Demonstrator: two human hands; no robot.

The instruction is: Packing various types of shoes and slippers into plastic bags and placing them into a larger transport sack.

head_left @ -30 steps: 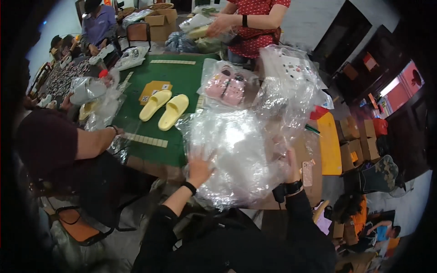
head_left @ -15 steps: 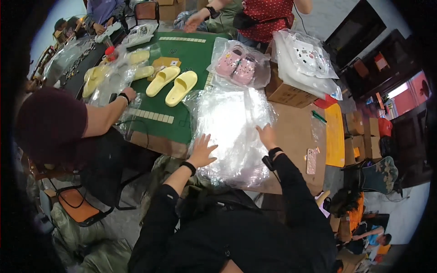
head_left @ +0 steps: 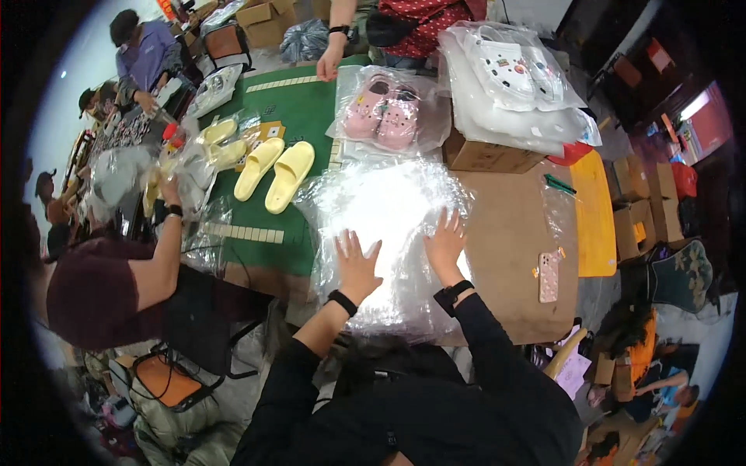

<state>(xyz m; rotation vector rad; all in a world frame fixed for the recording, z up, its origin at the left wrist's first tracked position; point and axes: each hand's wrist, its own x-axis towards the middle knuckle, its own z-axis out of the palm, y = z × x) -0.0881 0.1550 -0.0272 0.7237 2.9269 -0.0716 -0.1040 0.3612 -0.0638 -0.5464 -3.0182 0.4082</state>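
Both hands have slid further up the pile of clear plastic bags (head_left: 388, 225) since half a second ago. The left hand (head_left: 356, 264) lies flat on the pile's lower middle, fingers spread, gripping nothing. The right hand (head_left: 445, 245) presses flat just beside it, fingers splayed too. The pile rests on the brown surface (head_left: 513, 233), directly under both palms, with yellow slippers (head_left: 276, 172) just left of it.

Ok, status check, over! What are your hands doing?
Left hand and right hand flat, fingers spread, on the clear plastic bags. Nothing gripped. Yellow slippers lie left of the bags, pink phone right; neither in the way.
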